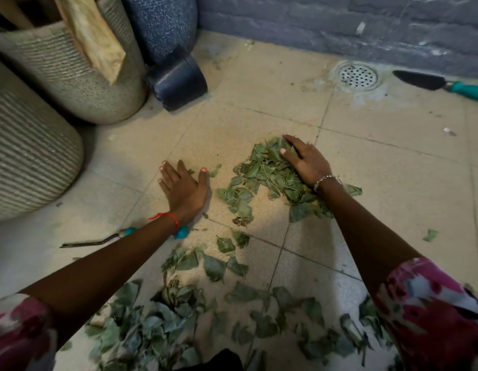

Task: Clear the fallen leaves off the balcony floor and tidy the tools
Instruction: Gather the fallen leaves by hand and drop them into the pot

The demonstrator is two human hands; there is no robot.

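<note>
Recording both hands down on the tiled floor point(393, 183).

Left hand point(183, 187) laid palm-down on bare tile, fingers straight and spread, grip wide and holding nothing. Red thread point(165, 216) tied round that wrist.

Right hand point(304, 163) laid palm-down on top of a heap of leaves point(262, 178), fingers straight, grip wide, pressing on the heap rather than closing round it. Chain bracelet point(326, 179) at that wrist.

Heap sited mid-floor, just right of the left hand, with a strip of bare tile between. Loose leaves point(157, 325) strewn thickly across the near floor, between and under both forearms. One stray leaf point(430, 235) lying apart at the far right.

Trowel point(441, 84), black blade and teal handle, lying flat on the floor against the brick wall point(339, 28), just right of the round drain point(357, 76) and well apart from both hands.

Thin hand tool point(98, 241) with teal fittings lying on the floor under the left forearm, partly hidden. Kind not determinable.

Two woven baskets point(66, 76) standing at the left, with a wooden plank point(90, 36) leaning in the rear one. Speckled blue pot point(162, 22) behind them. Small dark pot point(179, 81) tipped on its side at the foot of the blue one.
</note>
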